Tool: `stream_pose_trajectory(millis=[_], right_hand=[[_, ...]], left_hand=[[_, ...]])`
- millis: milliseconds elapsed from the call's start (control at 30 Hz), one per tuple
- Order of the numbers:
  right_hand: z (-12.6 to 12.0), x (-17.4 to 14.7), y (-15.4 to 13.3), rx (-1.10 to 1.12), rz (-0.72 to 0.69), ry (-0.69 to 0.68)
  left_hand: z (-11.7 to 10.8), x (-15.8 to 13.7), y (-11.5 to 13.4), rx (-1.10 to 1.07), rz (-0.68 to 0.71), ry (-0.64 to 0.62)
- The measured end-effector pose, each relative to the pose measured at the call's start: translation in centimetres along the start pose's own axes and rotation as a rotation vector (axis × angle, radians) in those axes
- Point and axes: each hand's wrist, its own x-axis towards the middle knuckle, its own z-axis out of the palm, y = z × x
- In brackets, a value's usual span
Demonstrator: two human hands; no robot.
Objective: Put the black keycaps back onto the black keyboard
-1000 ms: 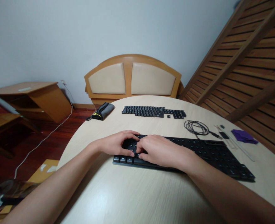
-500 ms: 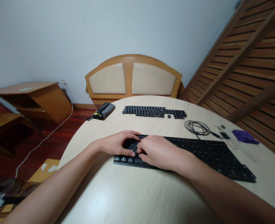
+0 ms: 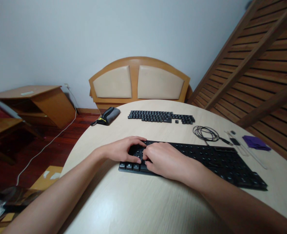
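Observation:
A black keyboard (image 3: 233,165) lies slantwise on the table, many of its positions without keycaps and a few caps left along its near left edge. My left hand (image 3: 121,149) rests over the keyboard's left end, thumb and index finger spread apart and touching it. Close beside it, my right hand (image 3: 161,159) is closed, with curled fingers pressed down on the keyboard. Whatever is between those fingertips is hidden. Behind the keyboard, loose black keycaps (image 3: 153,116) lie in rows, with a single keycap (image 3: 176,122) a little apart.
A coiled black cable (image 3: 206,134), small metal tools (image 3: 255,158) and a folded purple cloth (image 3: 256,143) lie to the right. At the table's (image 3: 123,201) left far edge sits a grey-black pouch (image 3: 108,116). A wooden headboard (image 3: 135,78) stands behind.
My right hand has shifted very slightly over the keyboard, its fingers still curled. My left hand and the things on the table look the same.

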Motion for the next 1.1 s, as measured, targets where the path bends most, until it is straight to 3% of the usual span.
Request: stream_pose_trajectory(millis=[1100], right_hand=[[0.24, 0.15, -0.38, 0.004, 0.016, 0.016]], left_hand=[[0.03, -0.02, -0.07, 0.009, 0.008, 0.002]])
